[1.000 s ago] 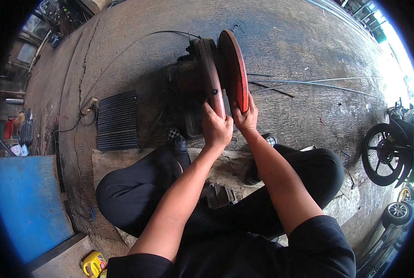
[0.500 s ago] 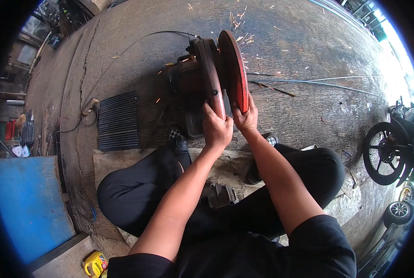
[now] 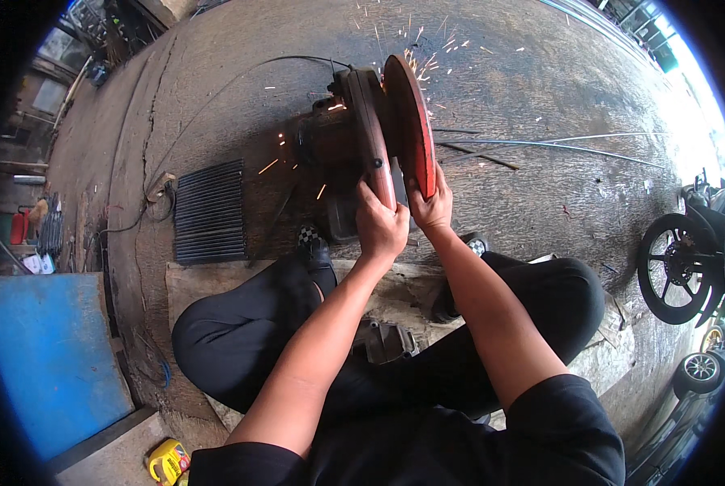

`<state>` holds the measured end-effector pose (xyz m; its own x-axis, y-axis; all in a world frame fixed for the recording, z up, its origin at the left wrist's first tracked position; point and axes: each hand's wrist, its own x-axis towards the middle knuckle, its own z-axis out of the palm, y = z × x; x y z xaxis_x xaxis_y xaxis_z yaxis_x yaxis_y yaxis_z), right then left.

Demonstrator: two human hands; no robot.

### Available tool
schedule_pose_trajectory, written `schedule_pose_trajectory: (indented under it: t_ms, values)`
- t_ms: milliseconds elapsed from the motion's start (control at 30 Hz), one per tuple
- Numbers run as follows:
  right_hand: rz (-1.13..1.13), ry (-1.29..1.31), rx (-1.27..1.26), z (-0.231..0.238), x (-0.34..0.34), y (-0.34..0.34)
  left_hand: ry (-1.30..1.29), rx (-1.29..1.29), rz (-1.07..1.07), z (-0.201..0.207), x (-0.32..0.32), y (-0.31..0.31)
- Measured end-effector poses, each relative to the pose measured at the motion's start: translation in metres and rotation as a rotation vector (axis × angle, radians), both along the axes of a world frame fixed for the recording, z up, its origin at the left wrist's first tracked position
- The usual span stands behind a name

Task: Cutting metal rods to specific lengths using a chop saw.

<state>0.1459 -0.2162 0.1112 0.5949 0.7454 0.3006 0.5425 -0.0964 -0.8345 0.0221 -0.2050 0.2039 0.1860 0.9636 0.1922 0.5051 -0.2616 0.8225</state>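
Ahead of my crossed legs stands a cut-off saw (image 3: 323,136) with a dark body, and sparks fly around its far end. My left hand (image 3: 380,229) is closed around its brownish-red handle (image 3: 368,121). Just to the right, my right hand (image 3: 432,207) grips the near end of a large red disc-shaped guard (image 3: 412,113), fingers partly hidden behind it. The two hands are almost touching. Whatever is being cut is hidden behind the saw.
Dark metal rods (image 3: 209,212) lie side by side left of the saw. Long thin rods (image 3: 541,142) stretch right. A grey metal part (image 3: 387,340) sits between my legs. A blue panel (image 3: 54,356), yellow bottle (image 3: 166,462) and motorcycle wheel (image 3: 675,267) stand around the edges.
The spark pattern has changed, with more streaks now left of the saw. Both hands keep their grip and have hardly moved.
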Motion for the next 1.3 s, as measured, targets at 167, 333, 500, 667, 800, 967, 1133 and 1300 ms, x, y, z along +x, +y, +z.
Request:
schedule_pose_trajectory:
  t_ms: [167, 333, 500, 667, 800, 967, 1133, 1300]
  values:
    - [-0.006, 0.012, 0.009, -0.0002, 0.0000, 0.0005, 0.030, 0.029, -0.001, 0.0025, -0.0001, -0.0005]
    - [-0.005, 0.047, -0.004, 0.0010, -0.0008, 0.0002, 0.042, 0.017, 0.015, 0.0023, 0.0000, -0.0018]
    - [-0.012, 0.025, 0.002, -0.0010, -0.0004, 0.0005, 0.025, 0.025, 0.015, 0.0008, 0.0004, -0.0008]
    - [-0.006, 0.022, -0.001, -0.0022, -0.0007, 0.0006, 0.005, 0.055, -0.001, 0.0017, -0.0004, -0.0001]
    - [-0.012, 0.018, -0.008, -0.0056, 0.0003, 0.0011, -0.019, 0.060, 0.001, 0.0043, 0.0009, -0.0017]
    - [-0.022, 0.011, -0.003, -0.0048, -0.0004, 0.0012, 0.012, -0.079, -0.001, 0.0009, -0.0006, -0.0005]
    - [-0.018, 0.026, -0.026, -0.0038, -0.0004, 0.0005, 0.008, 0.050, 0.006, 0.0025, 0.0005, -0.0018]
    - [-0.034, 0.026, -0.022, -0.0053, 0.0000, 0.0014, -0.014, -0.018, -0.008, 0.0042, 0.0009, -0.0015]
